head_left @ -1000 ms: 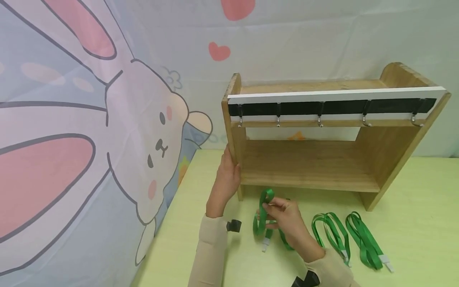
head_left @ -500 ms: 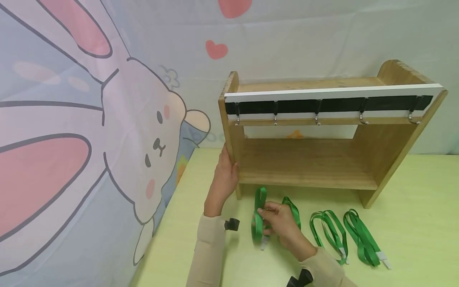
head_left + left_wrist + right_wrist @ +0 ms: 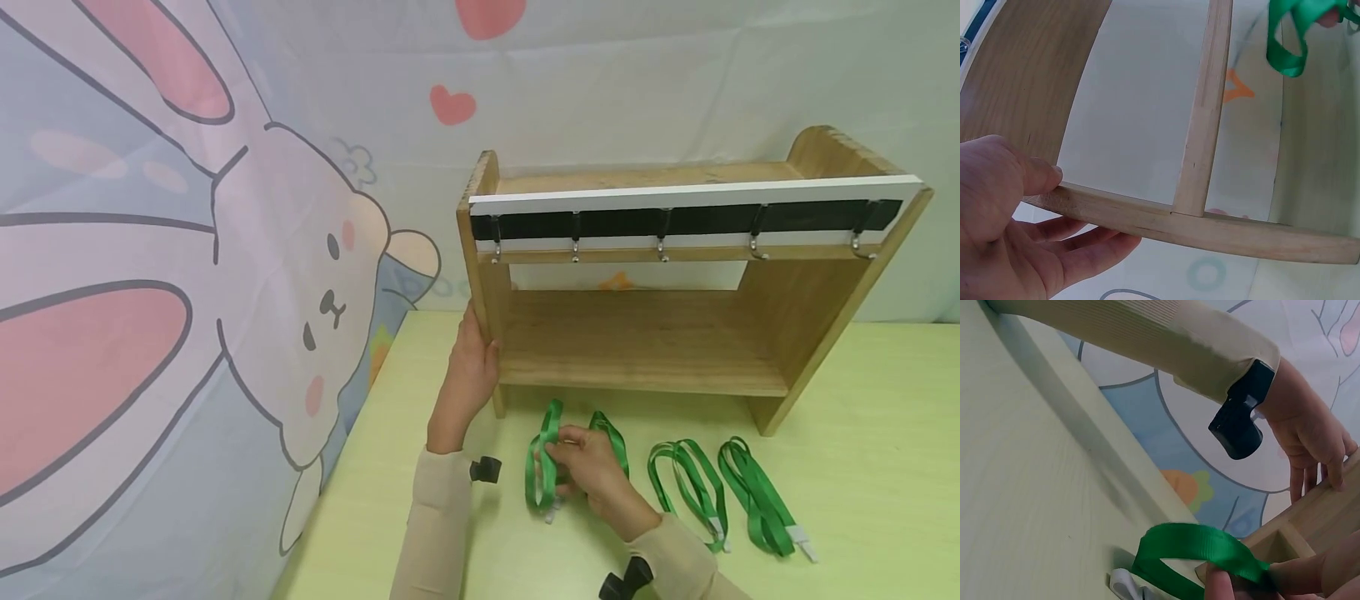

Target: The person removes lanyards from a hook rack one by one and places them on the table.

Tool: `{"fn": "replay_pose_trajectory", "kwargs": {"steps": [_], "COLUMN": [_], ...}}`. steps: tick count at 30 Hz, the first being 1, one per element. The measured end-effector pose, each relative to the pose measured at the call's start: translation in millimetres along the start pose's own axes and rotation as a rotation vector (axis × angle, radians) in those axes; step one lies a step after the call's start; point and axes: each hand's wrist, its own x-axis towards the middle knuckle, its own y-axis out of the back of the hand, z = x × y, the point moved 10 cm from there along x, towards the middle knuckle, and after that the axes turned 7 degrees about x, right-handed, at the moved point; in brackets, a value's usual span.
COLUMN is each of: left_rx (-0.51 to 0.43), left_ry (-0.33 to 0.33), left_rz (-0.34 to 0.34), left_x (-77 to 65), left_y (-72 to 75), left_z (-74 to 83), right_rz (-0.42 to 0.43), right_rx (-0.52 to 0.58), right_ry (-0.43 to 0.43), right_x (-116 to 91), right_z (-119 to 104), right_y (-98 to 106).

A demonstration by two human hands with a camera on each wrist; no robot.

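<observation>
My left hand (image 3: 468, 367) grips the left side panel of the wooden shelf (image 3: 645, 380); in the left wrist view its thumb lies on one face of the panel's edge (image 3: 1116, 209) and the fingers on the other. Between thumb and fingers, my right hand (image 3: 592, 467) pinches a looped green lanyard (image 3: 549, 458) in front of the shelf's lower left corner. The right wrist view shows the green ribbon (image 3: 1191, 540) as a loop, with a white clip (image 3: 1124, 584) beside it near the table. Just behind the right hand lies a second green lanyard (image 3: 611, 437), partly hidden.
Two more folded green lanyards, one nearer the middle (image 3: 705, 500) and one further right (image 3: 761, 504), lie on the pale table (image 3: 885, 467). Several metal hooks (image 3: 662, 248) line the black strip (image 3: 622, 223) along the shelf's top front. A printed cloth (image 3: 300, 250) hangs behind and left.
The right hand has shifted slightly left with the lanyard, whose loop has turned and opened out. More of the lanyard behind that hand shows now. The left hand keeps its grip on the shelf.
</observation>
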Motion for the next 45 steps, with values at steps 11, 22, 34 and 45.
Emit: {"fn": "replay_pose_trajectory", "kwargs": {"steps": [11, 22, 34, 45], "left_rx": [0.004, 0.009, -0.010, -0.014], "left_ry": [-0.009, -0.018, -0.008, 0.016], "left_rz": [0.007, 0.008, 0.015, -0.003], "left_x": [-1.0, 0.7, 0.6, 1.0], "left_y": [0.3, 0.2, 2.8, -0.8], "left_z": [-0.1, 1.2, 2.4, -2.7], "right_rz": [-0.047, 0.021, 0.048, -0.041], "right_rx": [-0.068, -0.092, -0.439, -0.752], "right_ry": [-0.030, -0.047, 0.029, 0.232], "right_x": [2, -1, -1, -7], "right_z": [16, 17, 2, -18], "right_y": [-3, -1, -4, -11]}}
